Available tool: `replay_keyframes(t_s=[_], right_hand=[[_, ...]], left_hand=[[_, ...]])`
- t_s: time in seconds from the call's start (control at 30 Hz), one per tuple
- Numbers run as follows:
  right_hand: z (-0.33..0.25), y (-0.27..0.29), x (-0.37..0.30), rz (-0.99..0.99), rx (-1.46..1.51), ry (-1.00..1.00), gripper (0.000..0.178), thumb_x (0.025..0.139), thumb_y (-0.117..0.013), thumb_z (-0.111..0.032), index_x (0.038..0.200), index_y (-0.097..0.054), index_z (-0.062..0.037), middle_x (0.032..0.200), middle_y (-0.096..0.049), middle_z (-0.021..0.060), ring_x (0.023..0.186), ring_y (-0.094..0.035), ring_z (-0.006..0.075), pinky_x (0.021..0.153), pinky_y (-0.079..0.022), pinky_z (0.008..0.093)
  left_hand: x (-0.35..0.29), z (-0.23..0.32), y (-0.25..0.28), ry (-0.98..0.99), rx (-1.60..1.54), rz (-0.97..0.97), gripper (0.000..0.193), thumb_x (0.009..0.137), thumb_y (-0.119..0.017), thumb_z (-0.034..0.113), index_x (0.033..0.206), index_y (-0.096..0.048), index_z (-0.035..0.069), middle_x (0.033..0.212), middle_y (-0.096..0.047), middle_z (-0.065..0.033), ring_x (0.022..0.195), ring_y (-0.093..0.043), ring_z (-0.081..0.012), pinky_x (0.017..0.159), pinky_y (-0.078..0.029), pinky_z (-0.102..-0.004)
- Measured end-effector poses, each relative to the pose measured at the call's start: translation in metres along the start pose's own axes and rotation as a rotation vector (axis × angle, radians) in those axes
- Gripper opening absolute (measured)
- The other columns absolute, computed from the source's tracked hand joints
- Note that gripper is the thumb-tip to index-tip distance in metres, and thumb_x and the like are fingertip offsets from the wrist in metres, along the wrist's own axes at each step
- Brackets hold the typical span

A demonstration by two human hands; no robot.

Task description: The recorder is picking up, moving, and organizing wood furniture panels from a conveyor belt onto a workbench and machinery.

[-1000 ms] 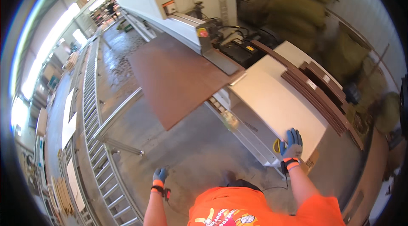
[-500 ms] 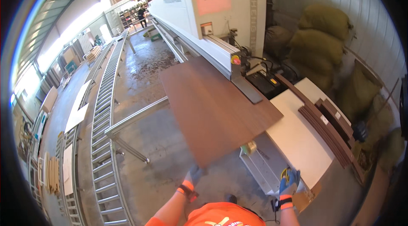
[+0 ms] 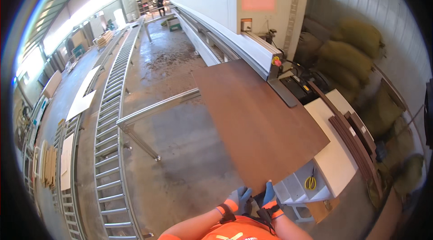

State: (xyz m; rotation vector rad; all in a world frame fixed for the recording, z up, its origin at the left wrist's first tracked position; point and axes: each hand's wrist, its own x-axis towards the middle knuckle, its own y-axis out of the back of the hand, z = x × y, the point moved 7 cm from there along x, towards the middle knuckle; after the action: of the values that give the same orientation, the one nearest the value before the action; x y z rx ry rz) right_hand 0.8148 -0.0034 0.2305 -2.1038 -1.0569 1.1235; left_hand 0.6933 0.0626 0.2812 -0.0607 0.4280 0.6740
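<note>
A large brown panel (image 3: pixel 261 118) slants out from the side of a long white machine, its near corner reaching toward me. At that corner my left hand (image 3: pixel 240 197), in a grey-blue glove, has its fingers curled close to the edge. What they hold is hidden. Beside it my right hand (image 3: pixel 268 195), gloved alike, grips the panel's near edge with the thumb at its top. Something dark shows between the two hands, too small to name. Yellow-handled scissors (image 3: pixel 310 181) rest on the white shelf unit to the right, apart from both hands.
The white machine (image 3: pixel 266 18) runs away from me, with a red-and-yellow button (image 3: pixel 276 61) at its end. White boards (image 3: pixel 338 158) and dark brown strips (image 3: pixel 349 136) lie at right. A metal support bar (image 3: pixel 158 107) and roller conveyor (image 3: pixel 108 145) stand left. Stuffed sacks (image 3: pixel 356 46) line the wall.
My right hand has let go of the yellow scissors, now on the shelf, and moved left to the panel's edge. My left hand has shifted right along with the near corner in view.
</note>
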Motion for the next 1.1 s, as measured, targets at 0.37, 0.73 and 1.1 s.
replay_keyframes(t_s=[0.37, 0.73, 1.1], right_hand=[[0.002, 0.061, -0.068, 0.246, 0.241, 0.248, 0.044, 0.096, -0.045, -0.042, 0.121, -0.054, -0.0068, 0.112, -0.061, 0.0066, 0.102, -0.058, 0.0226, 0.085, -0.048, 0.0369], [-0.031, 0.154, -0.179, 1.043, -0.401, 0.856, 0.035, 0.094, -0.051, -0.032, 0.11, -0.061, -0.0029, 0.102, -0.061, 0.0022, 0.09, -0.056, 0.0157, 0.082, -0.046, 0.032], [-0.017, 0.179, -0.252, 0.823, -0.225, 0.604, 0.042, 0.095, -0.049, -0.035, 0.12, -0.055, -0.0027, 0.113, -0.059, 0.008, 0.099, -0.058, 0.0206, 0.084, -0.047, 0.0343]], left_hand=[[-0.016, -0.057, -0.051, -0.039, -0.312, -0.357, 0.045, 0.095, -0.046, 0.042, 0.101, -0.061, 0.0, 0.088, -0.068, -0.0094, 0.081, -0.064, -0.0205, 0.075, -0.049, -0.035], [0.03, -0.024, 0.007, -0.209, -0.484, -0.141, 0.034, 0.096, -0.05, 0.031, 0.115, -0.054, 0.003, 0.109, -0.063, -0.0113, 0.097, -0.063, -0.025, 0.087, -0.05, -0.0394], [0.003, -0.146, 0.067, 0.173, -0.139, -0.211, 0.042, 0.096, -0.049, 0.023, 0.135, -0.045, 0.008, 0.133, -0.052, -0.0062, 0.126, -0.045, -0.0196, 0.106, -0.035, -0.0327]])
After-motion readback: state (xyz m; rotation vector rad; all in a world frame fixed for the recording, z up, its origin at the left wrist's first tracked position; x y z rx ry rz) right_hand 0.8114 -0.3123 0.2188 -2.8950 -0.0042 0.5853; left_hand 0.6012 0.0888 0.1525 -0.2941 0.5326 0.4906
